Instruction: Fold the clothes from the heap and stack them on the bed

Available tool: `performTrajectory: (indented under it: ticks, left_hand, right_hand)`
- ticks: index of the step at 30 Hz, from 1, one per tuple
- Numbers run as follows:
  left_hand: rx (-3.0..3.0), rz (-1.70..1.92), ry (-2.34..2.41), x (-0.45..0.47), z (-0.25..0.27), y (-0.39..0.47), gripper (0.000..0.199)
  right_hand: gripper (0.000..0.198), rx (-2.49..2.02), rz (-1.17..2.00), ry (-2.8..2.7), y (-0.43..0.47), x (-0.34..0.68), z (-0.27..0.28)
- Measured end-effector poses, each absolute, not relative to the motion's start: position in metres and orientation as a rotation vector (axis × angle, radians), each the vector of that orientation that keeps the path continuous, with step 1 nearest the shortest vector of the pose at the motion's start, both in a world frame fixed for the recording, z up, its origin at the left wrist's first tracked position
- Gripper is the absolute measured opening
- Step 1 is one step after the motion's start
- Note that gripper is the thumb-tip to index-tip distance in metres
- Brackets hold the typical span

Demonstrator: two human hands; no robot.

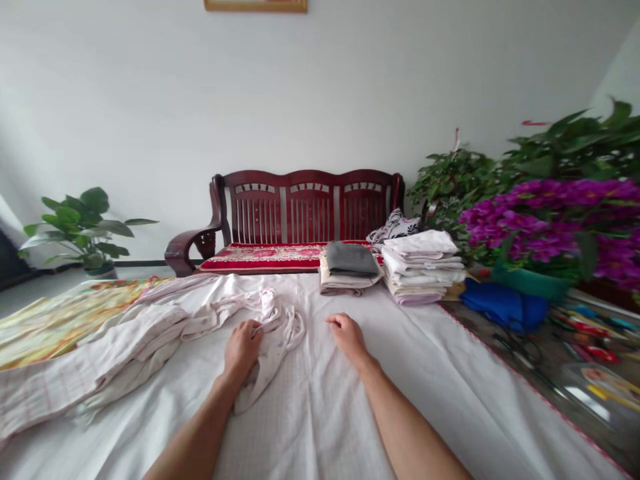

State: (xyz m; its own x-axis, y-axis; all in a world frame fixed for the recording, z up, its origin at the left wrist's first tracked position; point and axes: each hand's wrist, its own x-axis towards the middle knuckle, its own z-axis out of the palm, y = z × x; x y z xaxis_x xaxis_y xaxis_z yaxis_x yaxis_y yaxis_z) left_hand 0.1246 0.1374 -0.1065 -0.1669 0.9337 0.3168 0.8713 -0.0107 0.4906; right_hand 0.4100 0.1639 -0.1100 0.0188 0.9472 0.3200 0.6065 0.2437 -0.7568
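My left hand [244, 345] is closed on the edge of a crumpled pale garment [273, 333] with small faint marks. Its bunched cloth trails to the left and runs into other loose light pieces. My right hand [346, 339] is held over the white sheet [310, 427], fingers curled together, with nothing visible in them. Beyond it stands a short stack of folded clothes with a dark grey piece [351, 259] on top. Next to that rises a taller stack of folded white clothes [423, 267].
A checked pale cloth [55, 387] and a yellow patterned cloth [65, 317] lie at left. On the right, a dark table [505, 360] holds a blue cloth [503, 303], tools and a clear plastic box [600, 393]. Purple flowers [555, 217] and a wooden bench [285, 207] stand behind.
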Motion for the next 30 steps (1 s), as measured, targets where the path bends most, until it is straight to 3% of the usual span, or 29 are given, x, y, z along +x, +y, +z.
performTrajectory:
  ticks: [10,15,18,23,30]
  left_hand:
    - [1.610,1.609,1.895,0.133,-0.095,0.119,0.022]
    - [1.660,1.776,1.693,0.154,-0.091,0.103,0.017]
    - [1.827,1.670,1.495,0.169,-0.092,0.093,0.016]
    - [2.185,1.228,1.138,0.185,-0.093,0.084,0.021]
    - [2.220,0.925,0.957,0.182,-0.077,0.084,0.037]
  right_hand:
    - [0.031,-1.434,0.542,-1.674,0.163,0.409,-0.111]
    - [0.029,-1.379,0.599,-1.635,0.160,0.408,-0.107]
    - [0.029,-1.253,0.756,-1.598,0.157,0.407,-0.104]
    - [0.048,-1.057,1.005,-1.617,0.151,0.406,-0.100]
    - [0.044,-0.928,1.176,-1.686,0.137,0.395,-0.083]
